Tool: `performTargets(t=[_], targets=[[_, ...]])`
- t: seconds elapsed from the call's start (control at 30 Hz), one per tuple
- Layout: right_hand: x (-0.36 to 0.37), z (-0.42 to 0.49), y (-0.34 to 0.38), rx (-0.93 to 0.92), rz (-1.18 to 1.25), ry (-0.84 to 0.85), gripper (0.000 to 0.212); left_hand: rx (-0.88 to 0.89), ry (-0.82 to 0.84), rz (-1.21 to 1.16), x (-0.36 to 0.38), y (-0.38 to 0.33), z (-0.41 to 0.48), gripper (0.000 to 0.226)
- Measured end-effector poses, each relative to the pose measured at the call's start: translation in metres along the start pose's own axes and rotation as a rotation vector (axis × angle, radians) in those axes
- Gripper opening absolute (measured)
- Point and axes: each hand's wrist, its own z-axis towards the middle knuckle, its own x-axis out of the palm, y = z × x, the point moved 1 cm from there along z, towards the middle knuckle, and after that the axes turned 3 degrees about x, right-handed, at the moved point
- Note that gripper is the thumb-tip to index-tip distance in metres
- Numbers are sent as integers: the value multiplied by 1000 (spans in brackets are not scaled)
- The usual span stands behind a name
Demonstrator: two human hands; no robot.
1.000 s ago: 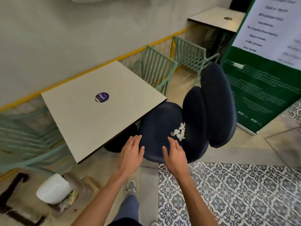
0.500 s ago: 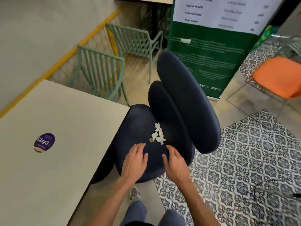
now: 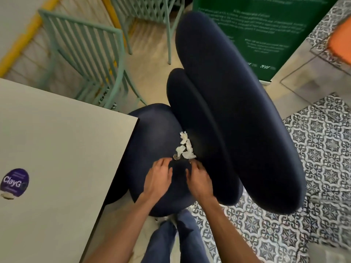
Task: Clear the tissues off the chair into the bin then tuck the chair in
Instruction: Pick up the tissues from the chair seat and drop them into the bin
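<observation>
At the seat's [image 3: 152, 133] rear edge, tissues [image 3: 185, 149] touch the backrest [image 3: 201, 133].

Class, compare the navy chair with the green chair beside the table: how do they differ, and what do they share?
The navy chair is padded with rounded cushions; the green chair is an open slatted frame. The navy chair carries white tissue scraps on its seat; the green chair shows none. Both stand at the table.

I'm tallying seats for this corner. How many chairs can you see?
4. A dark blue chair in the middle; one green chair beyond the table; a second green chair behind it, at the top; an orange chair at the right edge. More may be hidden.
</observation>
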Motion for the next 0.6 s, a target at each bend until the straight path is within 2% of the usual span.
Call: performTargets(t=[0.27,0.43,0.5,0.6], targets=[[59,96,-32,20,-94,92,39,-38,181,20,77,27,100,31],[103,139,-49,50,-96,122,39,-44,340,36,127,44,151,48],[116,151,-54,48,-124,124,38,-9,374,27,149,50,165,53],[143,164,-65,5,-143,112,38,81,361,-27,178,61,179,45]])
